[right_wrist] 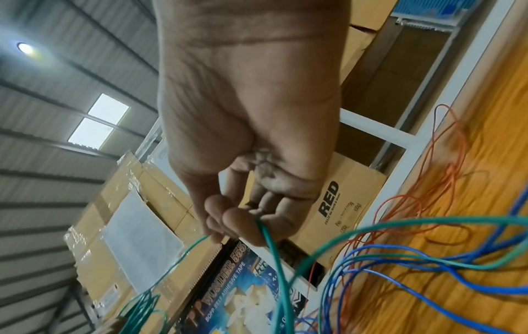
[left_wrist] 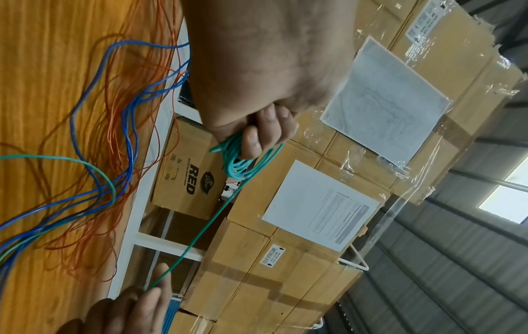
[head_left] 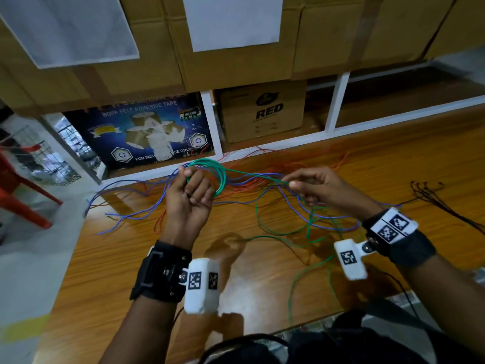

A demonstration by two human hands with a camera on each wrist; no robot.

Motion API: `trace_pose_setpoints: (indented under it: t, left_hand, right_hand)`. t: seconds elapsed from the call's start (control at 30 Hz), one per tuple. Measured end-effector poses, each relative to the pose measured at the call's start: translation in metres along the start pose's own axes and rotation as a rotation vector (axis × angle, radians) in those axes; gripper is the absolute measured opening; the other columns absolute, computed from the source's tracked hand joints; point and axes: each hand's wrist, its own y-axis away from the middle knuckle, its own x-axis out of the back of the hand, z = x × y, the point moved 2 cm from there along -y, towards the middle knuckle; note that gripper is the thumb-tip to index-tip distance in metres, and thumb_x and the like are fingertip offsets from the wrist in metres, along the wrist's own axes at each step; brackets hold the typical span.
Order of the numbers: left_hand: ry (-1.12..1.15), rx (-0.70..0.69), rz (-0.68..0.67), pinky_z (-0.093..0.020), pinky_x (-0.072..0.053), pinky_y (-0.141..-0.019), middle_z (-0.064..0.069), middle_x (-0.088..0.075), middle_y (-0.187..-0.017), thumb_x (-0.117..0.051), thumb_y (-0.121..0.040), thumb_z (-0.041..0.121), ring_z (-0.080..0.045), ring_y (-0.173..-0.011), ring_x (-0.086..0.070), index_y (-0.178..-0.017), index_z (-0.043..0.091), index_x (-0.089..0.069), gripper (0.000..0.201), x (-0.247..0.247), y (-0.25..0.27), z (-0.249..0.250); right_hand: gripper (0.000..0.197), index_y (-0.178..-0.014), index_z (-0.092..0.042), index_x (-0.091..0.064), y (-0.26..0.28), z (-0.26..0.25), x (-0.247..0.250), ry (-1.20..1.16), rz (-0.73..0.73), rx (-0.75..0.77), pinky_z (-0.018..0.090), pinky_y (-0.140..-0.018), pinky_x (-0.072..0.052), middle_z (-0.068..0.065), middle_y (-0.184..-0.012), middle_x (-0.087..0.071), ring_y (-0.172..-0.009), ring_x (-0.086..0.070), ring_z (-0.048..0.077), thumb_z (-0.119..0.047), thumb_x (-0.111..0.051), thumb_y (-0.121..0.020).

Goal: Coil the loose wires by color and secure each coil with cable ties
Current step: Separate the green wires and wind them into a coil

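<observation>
The left hand [head_left: 189,195] grips a green coil [head_left: 212,174], raised above the table [head_left: 393,164]. A green wire [head_left: 256,175] runs from the coil to the right hand [head_left: 313,185], which pinches it between thumb and fingertips [right_wrist: 228,217]. Blue wires [head_left: 136,206] and red wires [head_left: 246,183] lie tangled on the table beneath. Thin black strands [head_left: 435,198], perhaps cable ties, lie at the right.

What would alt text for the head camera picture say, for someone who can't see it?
A person's left hand holds a small coil of green wire above a wooden table, while the right hand pinches the strand running off that coil. Loose blue wires, red wires and more green wire sprawl across the table; cardboard boxes stand behind.
</observation>
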Motion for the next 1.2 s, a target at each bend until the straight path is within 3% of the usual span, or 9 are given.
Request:
trace_pose_setpoints:
  t: [0.2, 0.3, 0.4, 0.53, 0.7, 0.77, 0.87, 1.0, 1.2]
  left_hand:
    - [-0.005, -0.043, 0.062, -0.02, -0.024, -0.041, 0.007, -0.03, -0.048, -0.031, -0.109, 0.029, -0.009, -0.044, -0.01, -0.075, 0.019, -0.048, 0.039, 0.007, -0.006, 0.002]
    - [-0.048, -0.043, 0.074, -0.019, -0.022, -0.04, 0.007, -0.028, -0.048, -0.033, -0.106, 0.034, -0.009, -0.041, -0.01, -0.077, 0.019, -0.046, 0.035, 0.006, -0.005, -0.003]
    - [-0.111, -0.049, 0.074, -0.019, -0.019, -0.041, 0.008, -0.028, -0.05, -0.03, -0.108, 0.035, -0.005, -0.036, -0.022, -0.08, 0.02, -0.044, 0.035, 0.006, -0.005, -0.009]
    - [-0.252, -0.063, 0.063, -0.02, -0.021, -0.042, 0.009, -0.029, -0.053, -0.03, -0.108, 0.036, -0.004, -0.038, -0.026, -0.081, 0.02, -0.043, 0.034, 0.001, -0.006, -0.016]
    - [-0.493, -0.103, 0.071, -0.022, -0.03, -0.05, 0.006, -0.034, -0.059, -0.027, -0.111, 0.034, -0.011, -0.048, -0.035, -0.082, 0.018, -0.041, 0.036, -0.01, -0.002, -0.028]
    - [-0.546, -0.111, 0.041, -0.025, -0.034, -0.056, 0.004, -0.039, -0.063, -0.026, -0.111, 0.031, -0.014, -0.053, -0.041, -0.082, 0.016, -0.041, 0.036, -0.015, 0.002, -0.035]
    - [-0.614, -0.118, -0.036, -0.028, -0.035, -0.062, -0.001, -0.045, -0.071, -0.028, -0.112, 0.029, -0.014, -0.063, -0.044, -0.083, 0.014, -0.045, 0.037, -0.02, 0.006, -0.044]
    - [-0.968, -0.166, -0.112, -0.032, -0.034, -0.055, -0.013, -0.049, -0.065, -0.033, -0.11, 0.031, -0.021, -0.057, -0.045, -0.083, -0.005, -0.051, 0.049, -0.021, 0.012, -0.049]
    - [-1.122, 0.093, -0.159, -0.027, -0.013, -0.049, 0.002, -0.031, -0.059, -0.037, -0.109, 0.028, -0.01, -0.051, -0.02, -0.072, 0.014, -0.047, 0.041, -0.022, 0.018, -0.042]
  right_hand:
    - [0.004, -0.095, -0.022, -0.078, 0.001, 0.014, 0.002, 0.182, 0.274, 0.113, 0.022, -0.046, -0.042, -0.005, -0.066, -0.065, -0.049, -0.053, 0.009, -0.021, -0.076, -0.092]
    - [0.002, -0.09, -0.022, -0.08, 0.002, 0.004, -0.002, 0.456, 0.428, 0.286, 0.016, -0.058, -0.043, -0.006, -0.076, -0.072, -0.064, -0.059, -0.003, -0.02, -0.078, -0.09]
    - [0.01, -0.089, -0.017, -0.079, 0.0, -0.006, -0.022, 0.831, 0.212, 0.47, 0.028, -0.06, -0.045, -0.005, -0.08, -0.072, -0.067, -0.06, 0.0, -0.024, -0.072, -0.093]
    - [0.032, -0.085, -0.017, -0.068, 0.002, -0.019, -0.048, 1.006, -0.052, 0.544, 0.038, -0.054, -0.045, -0.001, -0.078, -0.064, -0.07, -0.062, 0.024, -0.04, -0.052, -0.098]
    - [0.024, -0.086, -0.015, -0.065, -0.001, -0.053, -0.07, 0.945, -0.167, 0.628, 0.026, -0.06, -0.027, -0.006, -0.074, -0.057, -0.068, -0.046, 0.01, -0.034, -0.06, -0.1]
    - [0.023, -0.088, -0.016, -0.067, -0.005, -0.061, -0.077, 0.903, -0.203, 0.614, 0.028, -0.061, -0.034, -0.01, -0.076, -0.057, -0.068, -0.044, 0.005, -0.035, -0.061, -0.1]
    - [0.023, -0.091, -0.015, -0.07, -0.012, -0.069, -0.082, 0.863, -0.186, 0.641, 0.039, -0.06, -0.046, -0.006, -0.081, -0.066, -0.069, -0.053, 0.01, -0.035, -0.062, -0.099]
    - [0.012, -0.089, -0.018, -0.075, -0.015, -0.083, -0.078, 0.951, -0.035, 0.822, 0.027, -0.055, -0.042, -0.003, -0.08, -0.071, -0.07, -0.062, 0.015, -0.029, -0.073, -0.093]
    - [0.047, -0.081, -0.02, -0.061, -0.021, -0.08, -0.064, 1.081, 0.043, 0.735, 0.029, -0.05, -0.028, -0.013, -0.062, -0.05, -0.057, -0.056, 0.015, -0.067, -0.067, -0.081]
